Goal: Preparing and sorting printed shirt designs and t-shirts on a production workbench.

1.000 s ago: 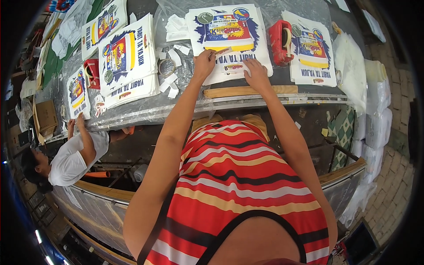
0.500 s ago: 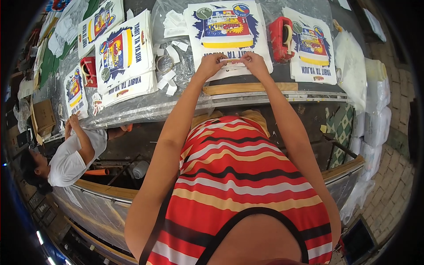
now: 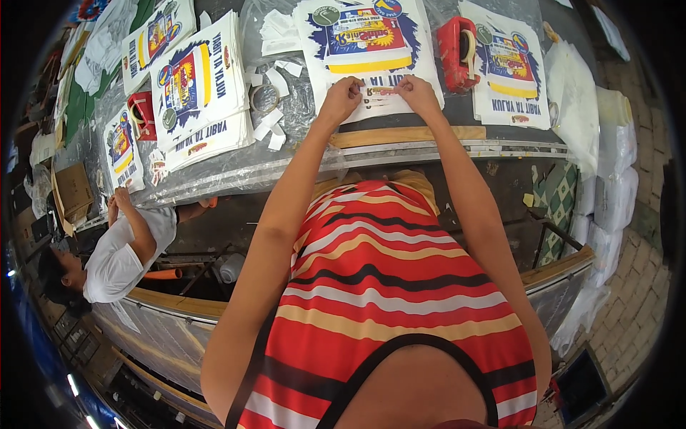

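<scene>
Over the lower edge of a stack of printed white sheets [image 3: 371, 68], my left hand [image 3: 344, 97] and my right hand [image 3: 417, 94] are a short way apart. Both have their fingers pinched closed. Between them a small printed white strip [image 3: 379, 91] with reddish print stretches across, one end at each hand's fingertips. It lies over the sheet's lower printing; whether it touches the sheet I cannot tell. Just right of my right hand stands a red tape dispenser [image 3: 451, 58] with a roll in it.
More printed sheets [image 3: 509, 71] lie at right and a taller stack [image 3: 200, 79] at left. A tape roll [image 3: 265, 99] and white scraps [image 3: 277, 82] sit between stacks. A second red dispenser [image 3: 141, 114] is farther left, near a person in white [image 3: 118, 257]. A wooden strip [image 3: 400, 136] runs along the table edge.
My hands have drawn slightly apart, and more of the strip's printed face shows between them. The view has shifted a little.
</scene>
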The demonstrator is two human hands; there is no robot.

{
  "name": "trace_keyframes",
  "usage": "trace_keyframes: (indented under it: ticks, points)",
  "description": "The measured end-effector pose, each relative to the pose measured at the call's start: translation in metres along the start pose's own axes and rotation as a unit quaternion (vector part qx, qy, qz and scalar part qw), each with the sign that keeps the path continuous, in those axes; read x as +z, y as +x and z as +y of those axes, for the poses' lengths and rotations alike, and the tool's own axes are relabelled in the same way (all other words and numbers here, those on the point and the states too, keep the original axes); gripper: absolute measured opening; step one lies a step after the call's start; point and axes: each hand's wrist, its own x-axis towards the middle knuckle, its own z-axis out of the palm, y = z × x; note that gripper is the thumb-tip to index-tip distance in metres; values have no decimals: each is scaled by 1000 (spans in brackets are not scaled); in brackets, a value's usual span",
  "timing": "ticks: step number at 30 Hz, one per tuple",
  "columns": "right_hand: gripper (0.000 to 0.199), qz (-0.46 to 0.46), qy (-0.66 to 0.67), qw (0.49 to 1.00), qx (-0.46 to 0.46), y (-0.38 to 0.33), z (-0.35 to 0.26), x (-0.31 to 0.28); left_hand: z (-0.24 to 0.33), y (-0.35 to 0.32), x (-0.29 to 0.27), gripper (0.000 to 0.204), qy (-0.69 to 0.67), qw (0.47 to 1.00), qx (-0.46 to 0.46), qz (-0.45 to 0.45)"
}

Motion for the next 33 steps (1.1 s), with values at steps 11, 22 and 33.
trace_keyframes:
  ticks: [11,22,33]
  points:
    - [25,-76,-48,996,-7,0,-3,-7,10,-13,-7,31,162,984,-44,64]
    - [27,-59,-34,998,2,-2,-3,-1,8,-15,-8,35,163,985,-21,45]
    - [28,-57,-2,998,11,-1,6,2,9,-19,-5,32,174,983,-18,52]
